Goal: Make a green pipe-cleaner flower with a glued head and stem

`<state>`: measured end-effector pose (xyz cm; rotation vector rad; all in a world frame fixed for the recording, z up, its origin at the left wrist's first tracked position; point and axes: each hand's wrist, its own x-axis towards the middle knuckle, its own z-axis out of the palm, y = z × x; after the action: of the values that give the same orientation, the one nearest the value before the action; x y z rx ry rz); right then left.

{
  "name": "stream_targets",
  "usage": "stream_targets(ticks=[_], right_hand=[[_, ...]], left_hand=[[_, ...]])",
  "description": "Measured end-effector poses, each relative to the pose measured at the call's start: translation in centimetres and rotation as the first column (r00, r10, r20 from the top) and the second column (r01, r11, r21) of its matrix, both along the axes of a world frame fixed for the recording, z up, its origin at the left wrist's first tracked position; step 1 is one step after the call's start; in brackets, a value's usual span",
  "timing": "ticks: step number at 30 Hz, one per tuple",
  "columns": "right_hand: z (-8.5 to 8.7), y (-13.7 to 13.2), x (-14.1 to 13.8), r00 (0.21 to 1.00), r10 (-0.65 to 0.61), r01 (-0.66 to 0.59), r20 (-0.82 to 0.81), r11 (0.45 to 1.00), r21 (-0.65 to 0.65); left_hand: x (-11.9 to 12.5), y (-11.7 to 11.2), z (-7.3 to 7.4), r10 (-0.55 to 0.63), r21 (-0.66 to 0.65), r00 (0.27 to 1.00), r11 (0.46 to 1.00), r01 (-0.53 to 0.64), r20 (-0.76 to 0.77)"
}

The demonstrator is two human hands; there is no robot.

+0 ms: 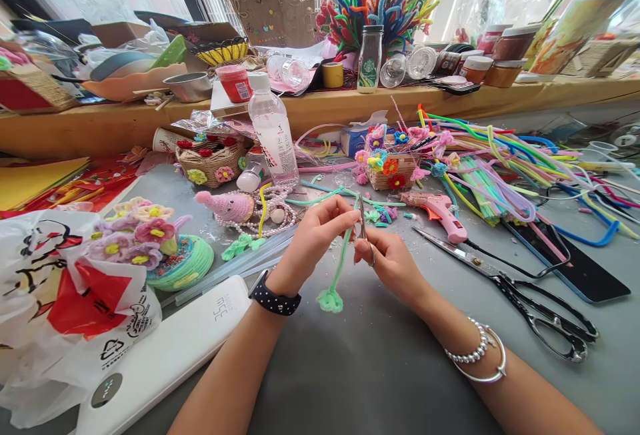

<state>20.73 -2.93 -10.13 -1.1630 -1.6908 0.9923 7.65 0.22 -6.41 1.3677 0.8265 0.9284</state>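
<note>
My left hand, with a dark watch at its wrist, pinches a light green pipe cleaner. A looped green flower shape hangs from the pipe cleaner's lower end, above the grey table. Closed around the handles of small scissors is my right hand. The scissor blades point up and away, right beside the pipe cleaner near my left fingertips. Whether the blades touch it, I cannot tell. Green pipe-cleaner pieces lie on the table left of my hands.
To the right are a pink glue gun, large black-handled scissors, a phone and many loose pipe cleaners. At left lie a white power bank and a plastic bag. A water bottle stands behind my hands.
</note>
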Motion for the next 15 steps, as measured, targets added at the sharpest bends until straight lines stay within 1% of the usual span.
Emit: stream_targets(ticks=[6,15], right_hand=[[0.09,0.04,0.06,1.000,-0.010,0.010,0.023,1.000,-0.010],[0.25,0.14,-0.07,0.999,-0.033,0.034,0.031,0.999,-0.012]], left_hand=[[0.01,0.01,0.06,0.006,0.020,1.000,1.000,-0.006,-0.012],[-0.03,0.05,0.04,0.022,0.016,0.999,1.000,-0.022,-0.039]])
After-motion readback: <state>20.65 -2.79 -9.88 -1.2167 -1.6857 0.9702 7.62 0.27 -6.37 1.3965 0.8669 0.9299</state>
